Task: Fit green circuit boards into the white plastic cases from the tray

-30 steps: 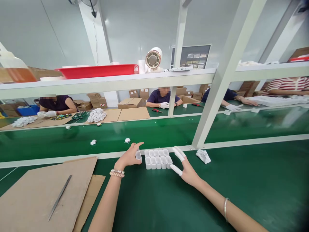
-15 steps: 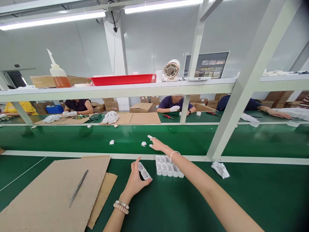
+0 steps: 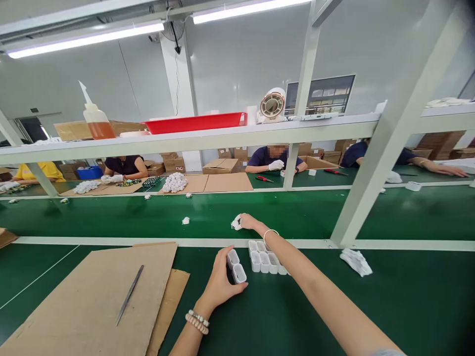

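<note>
My left hand [image 3: 218,282] is curled around two small open-topped white plastic boxes [image 3: 239,273], thumb at the near end and fingers at the far end. Just right of them, rows of similar white boxes [image 3: 264,262] stand on the green table, partly hidden by my right forearm. Over the green belt, my right hand [image 3: 248,221] reaches out with white-covered fingertips pinched at a small white part [image 3: 235,224]. Its details are hard to make out against the fingertips. Another small white part [image 3: 186,221] lies on the belt to the left.
Cardboard sheets [image 3: 92,291] with metal tweezers [image 3: 129,295] lie at left. A crumpled white glove [image 3: 356,262] rests at right near a slanted post [image 3: 374,163]. A shelf [image 3: 222,134] crosses above the belt. Co-workers sit beyond, near a white pile [image 3: 174,182].
My right hand has gone from pointing fingers to a pinch at the small white part. The left hand has turned the two boxes more upright. The whole view has shifted slightly.
</note>
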`<state>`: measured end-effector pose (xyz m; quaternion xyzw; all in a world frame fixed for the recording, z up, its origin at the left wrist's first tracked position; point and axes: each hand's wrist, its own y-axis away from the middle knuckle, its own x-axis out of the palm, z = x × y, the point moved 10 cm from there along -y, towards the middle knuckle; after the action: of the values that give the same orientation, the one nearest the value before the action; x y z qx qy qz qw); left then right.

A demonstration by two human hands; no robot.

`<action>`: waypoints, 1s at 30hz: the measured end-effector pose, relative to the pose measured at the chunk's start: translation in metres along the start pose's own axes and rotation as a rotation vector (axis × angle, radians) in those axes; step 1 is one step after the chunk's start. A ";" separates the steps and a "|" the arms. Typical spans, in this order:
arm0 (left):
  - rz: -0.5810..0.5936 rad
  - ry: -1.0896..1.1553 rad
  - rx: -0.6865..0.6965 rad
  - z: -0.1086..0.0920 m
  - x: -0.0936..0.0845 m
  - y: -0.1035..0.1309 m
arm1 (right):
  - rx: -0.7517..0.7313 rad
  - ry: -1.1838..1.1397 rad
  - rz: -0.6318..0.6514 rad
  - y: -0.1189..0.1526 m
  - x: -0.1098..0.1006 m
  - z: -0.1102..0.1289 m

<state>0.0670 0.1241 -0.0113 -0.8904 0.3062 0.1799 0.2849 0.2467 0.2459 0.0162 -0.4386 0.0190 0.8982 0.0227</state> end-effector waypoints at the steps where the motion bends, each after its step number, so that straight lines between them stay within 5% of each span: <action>1: -0.010 -0.010 0.013 -0.003 -0.002 0.000 | -0.026 -0.039 -0.009 0.004 -0.004 0.004; 5: -0.059 -0.056 0.041 -0.018 -0.012 0.003 | -0.170 -0.215 -0.043 0.046 -0.022 0.023; 11: -0.104 -0.077 0.252 -0.066 -0.021 0.010 | -0.290 -0.343 -0.115 0.169 -0.039 0.048; 14: -0.079 -0.078 0.350 -0.086 -0.017 0.017 | -0.371 -0.271 -0.172 0.209 -0.041 0.065; 20: -0.086 -0.111 0.442 -0.104 -0.017 0.026 | -0.515 -0.138 -0.190 0.227 -0.035 0.081; 30: -0.043 -0.152 0.468 -0.108 -0.014 0.026 | -0.623 -0.043 -0.220 0.242 -0.034 0.090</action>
<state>0.0554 0.0463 0.0683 -0.7903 0.2983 0.1646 0.5093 0.1830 0.0086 0.1021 -0.4048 -0.3049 0.8619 -0.0151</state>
